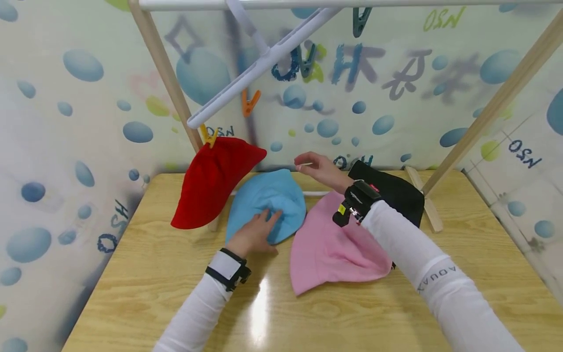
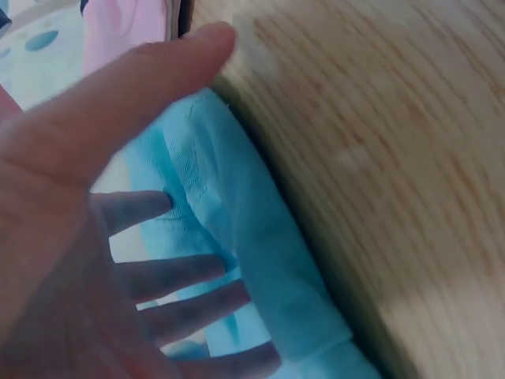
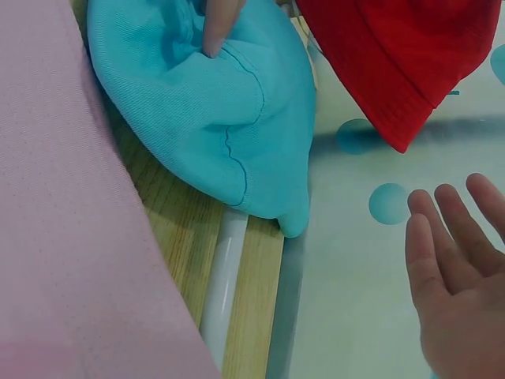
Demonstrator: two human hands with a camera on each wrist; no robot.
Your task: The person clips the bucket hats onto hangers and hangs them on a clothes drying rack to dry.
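Head view: the left hand [image 1: 252, 235] is laying unclenched fingers over a sky-blue cloth bucket hat [image 1: 291, 198] on the pale wooden table [image 1: 167, 293]; the right hand [image 1: 324, 172] is hovering empty. Such loose contact is probably risking a slip on lifting.

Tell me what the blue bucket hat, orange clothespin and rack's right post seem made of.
Blue bucket hat: matte woven fabric, perhaps cotton, given the fine weave and stitched seams.
Orange clothespin: probably plastic, from its bright, uniform colour; finish unclear.
Right post: likely matte wood, judging by its tan colour.
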